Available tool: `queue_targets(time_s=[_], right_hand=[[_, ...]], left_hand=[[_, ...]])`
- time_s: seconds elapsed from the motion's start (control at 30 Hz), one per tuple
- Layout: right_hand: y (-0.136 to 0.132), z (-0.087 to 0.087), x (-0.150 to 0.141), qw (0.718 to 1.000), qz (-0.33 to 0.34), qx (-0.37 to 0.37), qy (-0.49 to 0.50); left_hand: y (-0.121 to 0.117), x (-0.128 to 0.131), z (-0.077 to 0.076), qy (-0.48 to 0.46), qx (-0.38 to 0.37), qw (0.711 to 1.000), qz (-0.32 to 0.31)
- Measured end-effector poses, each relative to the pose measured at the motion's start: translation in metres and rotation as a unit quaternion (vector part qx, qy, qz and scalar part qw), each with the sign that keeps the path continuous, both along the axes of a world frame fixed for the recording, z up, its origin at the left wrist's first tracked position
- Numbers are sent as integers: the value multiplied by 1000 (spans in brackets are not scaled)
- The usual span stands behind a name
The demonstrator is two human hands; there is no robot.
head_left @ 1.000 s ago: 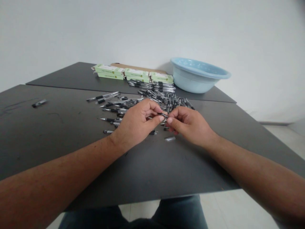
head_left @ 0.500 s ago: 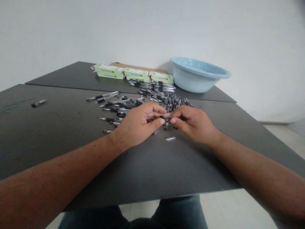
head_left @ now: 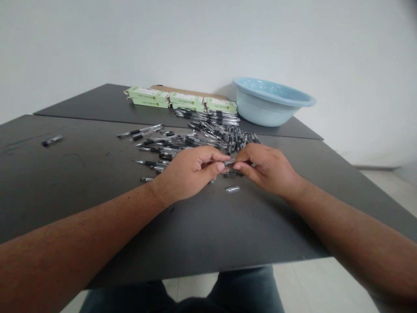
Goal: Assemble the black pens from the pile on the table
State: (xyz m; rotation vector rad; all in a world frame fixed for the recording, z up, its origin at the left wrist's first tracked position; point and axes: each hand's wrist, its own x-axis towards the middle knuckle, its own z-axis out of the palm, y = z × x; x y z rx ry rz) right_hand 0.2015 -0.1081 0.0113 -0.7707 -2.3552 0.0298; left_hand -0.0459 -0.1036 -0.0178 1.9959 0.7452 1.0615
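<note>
Between my two hands, over the near edge of a heap of pens, is a pen (head_left: 230,162) with clear and dark parts. My left hand (head_left: 192,171) pinches its left end between thumb and fingers. The other end sits in the closed thumb and forefinger of my right hand (head_left: 267,169). Much of this pen is hidden by the fingers. Behind and left of the hands lie many loose black-gripped pens (head_left: 169,143), partly covered by my left hand. A clear pen cap (head_left: 232,189) rests on the table just below the hands.
Green-and-white boxes (head_left: 187,100) stand in stacks at the back, with rows of pens (head_left: 208,116) in front. A light blue basin (head_left: 270,108) is at the back right. One short pen part (head_left: 52,140) lies far left on the dark table (head_left: 208,234).
The fingers of my left hand have closed around the pen and dropped slightly. More of the pen's clear part shows between the hands. My right hand has barely shifted.
</note>
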Motion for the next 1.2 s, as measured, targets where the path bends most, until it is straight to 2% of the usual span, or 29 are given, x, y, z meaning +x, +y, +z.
queue_targets(time_s=[0.23, 0.67, 0.9, 1.2], right_hand=[[-2, -2, -2, 1000, -12, -8, 6], [-3, -1, -5, 1000, -6, -4, 2], [-7, 1, -8, 999, -11, 15, -33], [-11, 1, -10, 998, -4, 48, -44]], left_hand=[[-1, 0, 1, 6, -2, 1000, 8], [-4, 0, 6, 24, 39, 999, 21], [-8, -2, 16, 101, 109, 985, 93], [-9, 0, 18, 101, 127, 981, 103]])
